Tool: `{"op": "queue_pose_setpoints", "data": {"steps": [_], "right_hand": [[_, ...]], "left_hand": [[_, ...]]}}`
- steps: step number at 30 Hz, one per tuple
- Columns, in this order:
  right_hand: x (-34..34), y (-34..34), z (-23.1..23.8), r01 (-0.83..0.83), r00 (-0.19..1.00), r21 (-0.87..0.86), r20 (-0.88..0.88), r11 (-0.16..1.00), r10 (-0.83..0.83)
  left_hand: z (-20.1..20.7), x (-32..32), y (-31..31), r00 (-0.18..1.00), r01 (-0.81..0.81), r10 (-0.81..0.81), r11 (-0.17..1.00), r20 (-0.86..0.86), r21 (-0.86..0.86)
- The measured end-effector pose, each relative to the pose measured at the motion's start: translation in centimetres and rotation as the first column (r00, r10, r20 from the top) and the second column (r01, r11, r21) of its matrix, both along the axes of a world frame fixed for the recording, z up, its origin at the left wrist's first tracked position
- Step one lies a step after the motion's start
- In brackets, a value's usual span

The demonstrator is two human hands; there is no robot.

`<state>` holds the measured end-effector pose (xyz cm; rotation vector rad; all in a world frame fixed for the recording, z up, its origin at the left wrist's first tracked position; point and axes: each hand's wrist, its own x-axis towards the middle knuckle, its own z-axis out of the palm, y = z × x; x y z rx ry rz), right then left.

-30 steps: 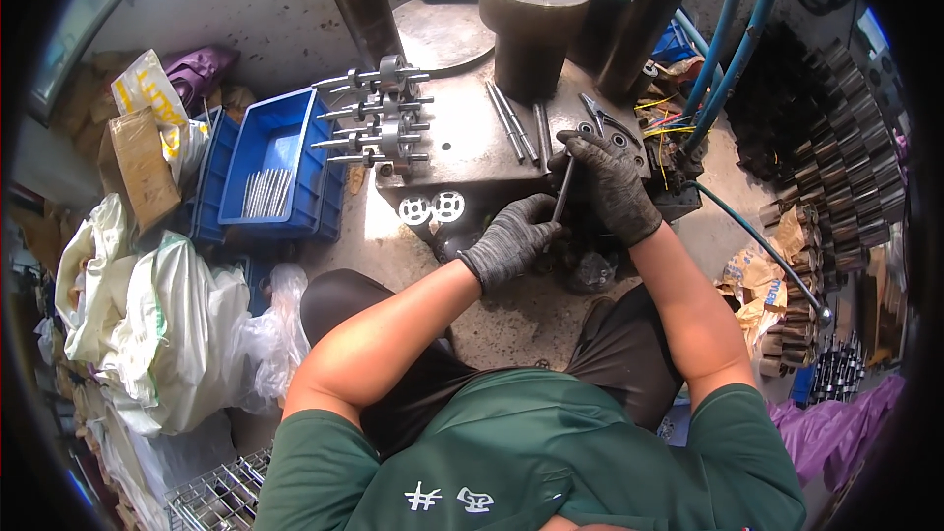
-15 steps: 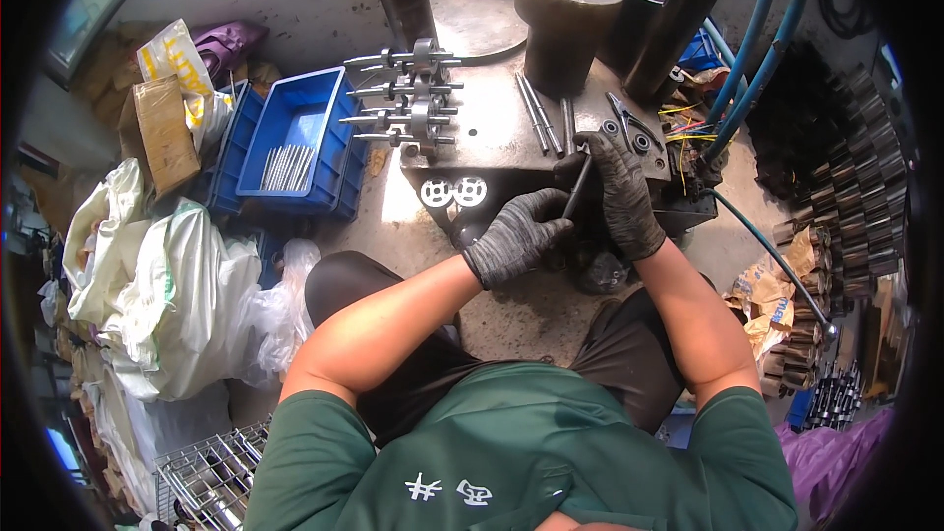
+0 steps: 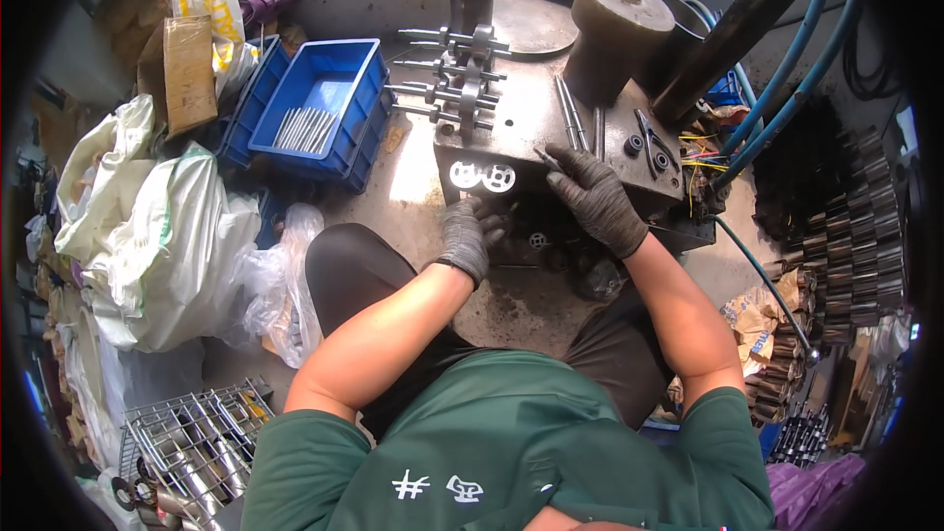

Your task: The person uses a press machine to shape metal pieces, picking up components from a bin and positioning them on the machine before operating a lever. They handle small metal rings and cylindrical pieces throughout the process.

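My right hand (image 3: pixel 597 199), in a grey glove, is closed at the front edge of the steel bench (image 3: pixel 536 103). A short metal tip of a rod (image 3: pixel 544 156) pokes out of its fingers; the rest is hidden. My left hand (image 3: pixel 465 239), gloved too, is below the bench's front left edge with nothing visible in it and its fingers partly apart. Near it, two white slotted discs (image 3: pixel 499 177) show at the bench front. Behind my right hand lie loose metal rods (image 3: pixel 571 113). Pliers (image 3: pixel 657 141) and dark rings (image 3: pixel 633 146) lie to its right.
Several shafts in collars (image 3: pixel 470 88) stand along the bench's left side. A thick metal cylinder (image 3: pixel 610 39) rises at the back. Blue bins (image 3: pixel 258 143), one holding thin rods (image 3: pixel 303 130), are left. White sacks (image 3: pixel 177 246) lie nearer; blue hoses (image 3: pixel 787 88) hang right.
My hands have moved apart: the left went left and down away from the rod, the right shifted left to the bench edge. The view has swung, so the bench sits further right.
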<state>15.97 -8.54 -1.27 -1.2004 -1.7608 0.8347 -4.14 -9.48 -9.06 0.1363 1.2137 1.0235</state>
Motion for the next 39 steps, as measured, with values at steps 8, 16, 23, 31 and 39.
{"op": "queue_pose_setpoints", "data": {"steps": [8,16,23,31,39], "right_hand": [[-4.4,3.0,3.0,-0.305,0.381,0.031,0.920,0.952,0.093],[-12.2,5.2,4.5,-0.564,-0.150,-0.171,0.983,0.808,0.103],[-13.2,6.8,-0.5,-0.570,-0.229,-0.214,0.969,0.793,0.097],[-12.6,4.8,0.0,-0.524,-0.301,-0.147,0.953,0.839,-0.021],[-10.6,3.2,0.2,-0.156,0.155,0.073,0.987,0.985,-0.049]], "left_hand": [[3.2,0.3,2.8,0.976,-0.181,0.183,0.983,0.120,-0.030],[-11.2,0.8,8.9,0.889,-0.221,0.201,0.975,0.412,0.002],[-10.5,0.8,8.6,0.920,-0.188,0.109,0.966,0.376,0.179],[-5.0,0.5,6.9,0.942,-0.257,0.229,0.963,0.246,0.086],[-6.8,0.5,7.1,0.984,-0.049,0.080,0.982,-0.160,0.185]]}}
